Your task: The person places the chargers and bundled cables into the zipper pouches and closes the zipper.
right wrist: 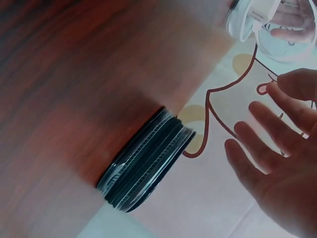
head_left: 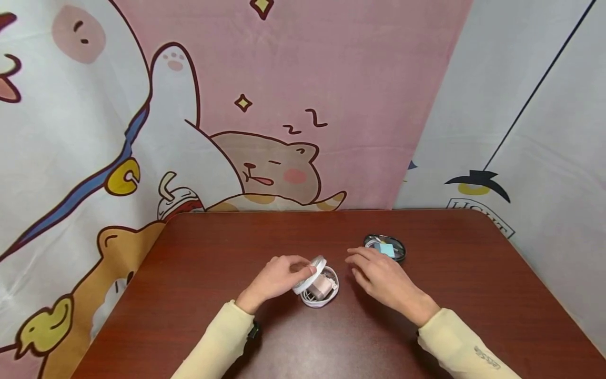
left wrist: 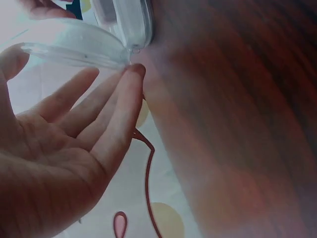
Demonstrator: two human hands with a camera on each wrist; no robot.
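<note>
My left hand (head_left: 273, 280) holds the clear lid (head_left: 303, 285) of a small round white case between thumb and fingers. Tilted up on its left side, the lid stays joined to the case base (head_left: 316, 304) on the table. Inside the base lie a pale charger plug (head_left: 322, 287) and coiled white cable. In the left wrist view, the thumb and fingertips touch the rim of the lid (left wrist: 74, 47). My right hand (head_left: 384, 280) hovers to the right of the case with its fingers spread and relaxed, holding nothing. A black oval zipped case (right wrist: 146, 161) lies just beyond it.
The black zipped case shows a light blue item (head_left: 385, 249) and a white cable through its top. Both cases rest on a reddish-brown wooden table (head_left: 227, 237). A cartoon-printed cloth (head_left: 360, 105) hangs behind the table's far edge.
</note>
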